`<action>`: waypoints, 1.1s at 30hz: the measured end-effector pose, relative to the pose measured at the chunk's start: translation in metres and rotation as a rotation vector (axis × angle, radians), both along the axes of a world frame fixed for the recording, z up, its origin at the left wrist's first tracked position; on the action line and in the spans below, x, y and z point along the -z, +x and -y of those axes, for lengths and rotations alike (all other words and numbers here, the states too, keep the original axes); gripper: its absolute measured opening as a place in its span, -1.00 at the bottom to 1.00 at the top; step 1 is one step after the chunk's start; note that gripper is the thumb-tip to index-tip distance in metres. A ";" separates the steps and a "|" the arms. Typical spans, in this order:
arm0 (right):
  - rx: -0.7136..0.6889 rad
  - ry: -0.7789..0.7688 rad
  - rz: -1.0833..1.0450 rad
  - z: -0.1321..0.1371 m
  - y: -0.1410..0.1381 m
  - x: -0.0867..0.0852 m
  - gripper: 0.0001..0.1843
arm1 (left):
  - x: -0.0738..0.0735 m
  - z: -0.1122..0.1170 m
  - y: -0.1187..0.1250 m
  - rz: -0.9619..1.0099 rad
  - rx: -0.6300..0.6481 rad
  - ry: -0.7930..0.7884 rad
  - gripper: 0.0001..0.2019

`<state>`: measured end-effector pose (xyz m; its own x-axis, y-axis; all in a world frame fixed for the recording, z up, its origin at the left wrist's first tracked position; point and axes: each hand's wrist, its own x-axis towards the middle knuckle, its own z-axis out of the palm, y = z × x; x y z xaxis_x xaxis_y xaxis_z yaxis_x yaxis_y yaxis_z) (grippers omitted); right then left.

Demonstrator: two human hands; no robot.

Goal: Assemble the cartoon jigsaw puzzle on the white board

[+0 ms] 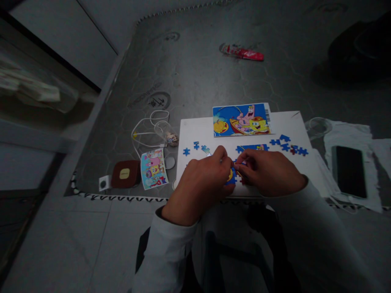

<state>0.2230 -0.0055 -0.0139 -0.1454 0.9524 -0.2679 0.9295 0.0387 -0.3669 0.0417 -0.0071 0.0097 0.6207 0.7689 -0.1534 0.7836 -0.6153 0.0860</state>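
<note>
White board [195, 128]: left hand [204, 179] and right hand [271, 173] close together over near side, fingers curled in; cannot tell whether they grip anything. Picture card [241, 120] at far edge. Part-joined puzzle [252, 147] beneath hands. Loose pieces [285, 147] either side.

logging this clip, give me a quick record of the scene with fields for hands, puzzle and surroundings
left hand: over partly joined jigsaw puzzle, grip hidden
right hand: fingertips close to left hand's, grip unclear
loose pieces: both sides of hands, on white board
beyond puzzle: SpongeBob picture card
far right: smartphone
far left: brown case
</note>
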 end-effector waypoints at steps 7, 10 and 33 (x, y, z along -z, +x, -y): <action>-0.006 0.009 0.016 0.000 -0.001 -0.002 -0.88 | 0.002 0.000 -0.001 0.004 0.025 0.025 -0.62; -0.001 -0.002 0.010 0.000 -0.002 -0.002 -0.89 | 0.002 0.000 -0.003 0.021 0.024 0.023 -0.61; -0.002 0.117 0.025 0.004 -0.014 -0.003 -0.94 | 0.001 -0.004 -0.008 0.085 -0.287 0.067 -0.82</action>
<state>0.2091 -0.0098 -0.0107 -0.1417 0.9771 -0.1588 0.9380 0.0812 -0.3369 0.0335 -0.0031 0.0091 0.3850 0.9213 -0.0539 0.9180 -0.3763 0.1252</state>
